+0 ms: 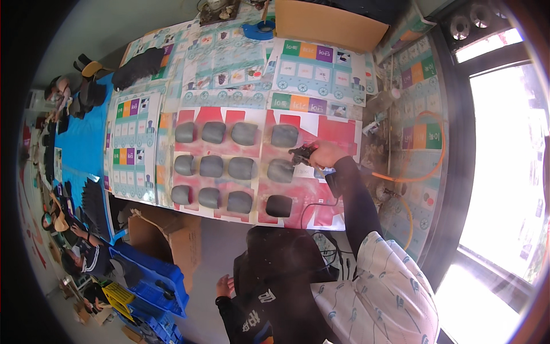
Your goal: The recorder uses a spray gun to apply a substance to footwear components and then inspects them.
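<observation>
My right hand (326, 155) is closed round a dark spray gun (302, 153), its nozzle pointing left over the right-hand column of rounded pieces. Rows of grey rounded, pad-like pieces (241, 168) lie on red and white cardboard sheets (329, 129). Closest to the gun is a grey piece (281, 171) with uneven colour. At the near end of that column, one piece (279, 206) looks much darker than the others. My left hand (225, 285) hangs low beside my lap with its fingers apart, holding nothing.
An orange hose (395, 179) loops right of my right arm. Printed sheets (321, 74) cover the table, with a cardboard box (329, 26) and blue tape roll (264, 27) at the back. Blue crates (152, 281) stand lower left; people (91, 255) sit beyond. A bright window lies right.
</observation>
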{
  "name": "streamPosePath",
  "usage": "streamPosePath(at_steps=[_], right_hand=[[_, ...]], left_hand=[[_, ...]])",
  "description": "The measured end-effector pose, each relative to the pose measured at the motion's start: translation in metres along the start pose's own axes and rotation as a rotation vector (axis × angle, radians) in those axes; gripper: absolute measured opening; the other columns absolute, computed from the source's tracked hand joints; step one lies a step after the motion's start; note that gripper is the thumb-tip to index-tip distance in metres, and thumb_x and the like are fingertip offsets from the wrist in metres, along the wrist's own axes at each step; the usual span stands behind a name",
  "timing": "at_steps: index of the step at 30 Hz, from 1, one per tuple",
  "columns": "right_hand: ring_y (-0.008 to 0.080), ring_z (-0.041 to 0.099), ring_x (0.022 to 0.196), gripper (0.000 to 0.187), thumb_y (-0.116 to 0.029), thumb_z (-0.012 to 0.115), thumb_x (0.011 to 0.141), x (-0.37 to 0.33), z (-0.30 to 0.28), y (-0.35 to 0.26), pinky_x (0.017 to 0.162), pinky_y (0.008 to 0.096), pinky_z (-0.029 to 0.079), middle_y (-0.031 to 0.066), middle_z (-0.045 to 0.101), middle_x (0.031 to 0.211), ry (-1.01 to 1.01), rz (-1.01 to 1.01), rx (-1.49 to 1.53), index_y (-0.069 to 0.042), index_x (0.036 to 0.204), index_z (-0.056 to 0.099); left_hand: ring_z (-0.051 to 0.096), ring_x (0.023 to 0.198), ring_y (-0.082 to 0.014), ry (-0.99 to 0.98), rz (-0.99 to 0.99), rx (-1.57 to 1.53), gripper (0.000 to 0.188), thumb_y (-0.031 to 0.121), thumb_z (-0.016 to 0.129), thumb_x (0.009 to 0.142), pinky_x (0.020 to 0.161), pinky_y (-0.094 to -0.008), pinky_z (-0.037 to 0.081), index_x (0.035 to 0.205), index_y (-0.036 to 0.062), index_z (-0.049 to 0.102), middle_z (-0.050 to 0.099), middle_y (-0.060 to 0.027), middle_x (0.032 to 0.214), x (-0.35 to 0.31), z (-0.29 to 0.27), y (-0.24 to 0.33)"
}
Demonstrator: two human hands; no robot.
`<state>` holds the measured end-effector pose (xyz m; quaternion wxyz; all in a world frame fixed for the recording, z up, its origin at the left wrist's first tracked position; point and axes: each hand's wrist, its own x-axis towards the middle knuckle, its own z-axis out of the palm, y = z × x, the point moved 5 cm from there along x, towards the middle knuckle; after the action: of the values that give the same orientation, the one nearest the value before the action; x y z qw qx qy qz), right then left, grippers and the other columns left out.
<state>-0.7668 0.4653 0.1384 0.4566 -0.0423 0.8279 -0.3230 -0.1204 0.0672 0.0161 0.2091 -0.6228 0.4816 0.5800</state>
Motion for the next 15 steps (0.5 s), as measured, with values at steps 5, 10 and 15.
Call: streamPosePath(at_steps=[5, 10, 15], right_hand=[[0.0224, 0.066, 0.061, 0.023, -0.013, 0.07, 0.06, -0.015, -0.001, -0.002, 0.055, 0.0364, 0.048, 0.0119, 0.067, 0.066, 0.081, 0.042, -0.078, 0.0, 0.079, 0.07], [0.0207, 0.065, 0.06, 0.024, -0.014, 0.071, 0.061, -0.016, 0.005, 0.003, 0.054, 0.0364, 0.047, 0.0105, 0.067, 0.066, 0.146, -0.001, 0.004, -0.001, 0.081, 0.07], [0.0229, 0.064, 0.06, 0.022, -0.015, 0.071, 0.063, -0.011, 0.014, 0.005, 0.054, 0.0361, 0.047, 0.0101, 0.068, 0.069, 0.18, -0.056, 0.007, -0.005, 0.082, 0.07]], left_hand=[[0.069, 0.09, -0.024, 0.005, 0.014, -0.048, 0.043, 0.035, 0.059, 0.099, 0.081, -0.0394, 0.056, 0.131, 0.0063, 0.057, 0.072, -0.0133, 0.107, -0.004, 0.001, -0.007], [0.069, 0.088, -0.0237, 0.027, -0.016, -0.03, 0.043, 0.035, 0.059, 0.099, 0.08, -0.0389, 0.056, 0.129, 0.0053, 0.058, 0.072, -0.0128, 0.106, -0.011, -0.001, -0.021], [0.067, 0.082, -0.0164, 0.035, -0.023, -0.068, 0.036, 0.034, 0.057, 0.101, 0.065, -0.0293, 0.05, 0.127, 0.0097, 0.063, 0.072, -0.0073, 0.1, -0.013, 0.007, -0.026]])
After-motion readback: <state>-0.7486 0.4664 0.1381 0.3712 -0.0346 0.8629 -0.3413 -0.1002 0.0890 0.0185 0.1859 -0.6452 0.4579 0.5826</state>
